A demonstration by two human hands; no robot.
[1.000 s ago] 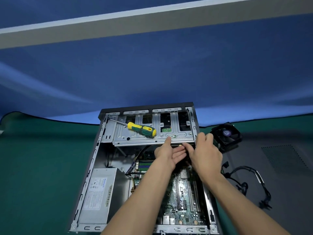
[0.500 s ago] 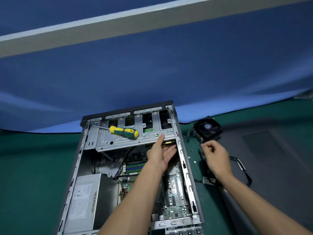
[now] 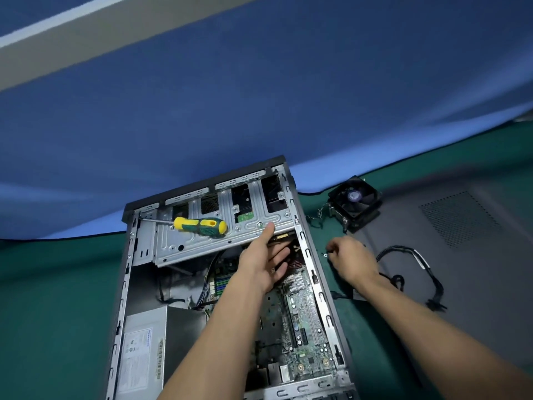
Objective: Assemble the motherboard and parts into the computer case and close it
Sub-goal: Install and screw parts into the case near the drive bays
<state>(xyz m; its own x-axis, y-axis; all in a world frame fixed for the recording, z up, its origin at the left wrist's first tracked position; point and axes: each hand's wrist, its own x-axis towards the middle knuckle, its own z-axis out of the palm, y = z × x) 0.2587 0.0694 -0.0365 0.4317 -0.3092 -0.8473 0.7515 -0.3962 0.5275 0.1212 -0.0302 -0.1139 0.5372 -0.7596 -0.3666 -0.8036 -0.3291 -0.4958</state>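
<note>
Right hand point(image 3: 350, 259) has left the case since a second ago and now sits outside the case's right wall on the green worktop point(image 3: 57, 298), fingers curled, pinching what looks like a small screw point(image 3: 326, 254), too small to be sure. Left hand point(image 3: 266, 262) stays inside the case, grip open, fingers straight, thumb tip touching the drive cage edge.

Head view: computer case point(image 3: 127, 284) lies open on its side at 6 o'clock, running up toward center. Motherboard point(image 3: 302, 321) is seated in the case's right half, heatsink fins just below the left hand's fingers. Power supply point(image 3: 144, 350) at 7 o'clock inside the case. Drive cage point(image 3: 207, 241) spans the far end; yellow-green screwdriver point(image 3: 203, 226) lies on it at 11 o'clock of the left hand. Cooler fan point(image 3: 356, 202) sits on the worktop at 2 o'clock, apart from the case. Black cable bundle point(image 3: 415, 264) lies on a dark side panel point(image 3: 467, 255) at 3 o'clock.
</note>
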